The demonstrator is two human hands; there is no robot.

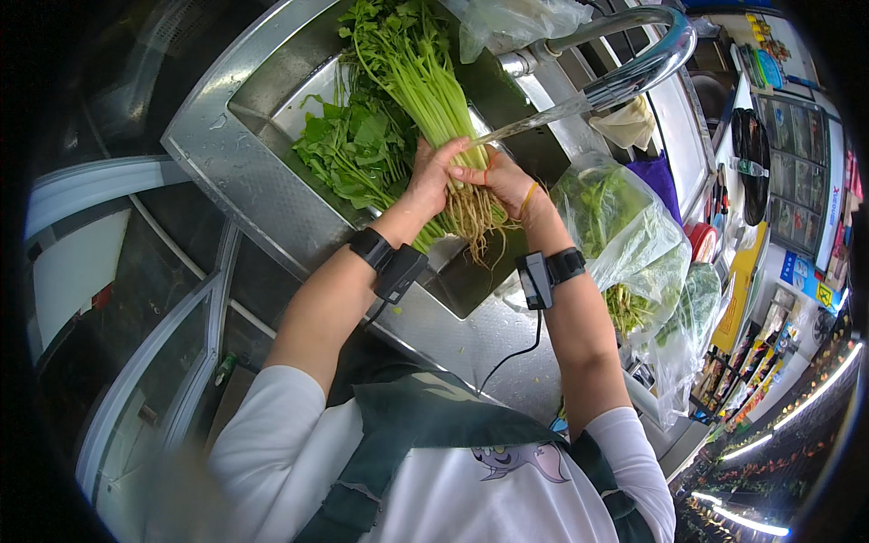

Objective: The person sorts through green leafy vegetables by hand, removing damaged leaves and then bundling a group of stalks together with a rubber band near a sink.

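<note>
Both hands grip one bunch of celery [424, 91] near its root end, over a stainless steel sink [265, 176]. My left hand [432, 173] wraps the stalks from the left, and my right hand [506, 178] clasps them from the right. Tangled pale roots [478, 217] hang below my fingers towards me. Water runs from a chrome gooseneck faucet [635, 81] onto the stalks just above my hands. Beside the bunch, a heap of leafy greens [360, 142] lies in the left part of the sink.
Right of the sink sit a clear plastic bag [621, 224] of green vegetables, a purple cloth [657, 180] and a red-lidded container [700, 242]. Another plastic bag [519, 24] rests behind the sink. A glass-door fridge [791, 163] stands farther right. Cabled devices are strapped to both my wrists.
</note>
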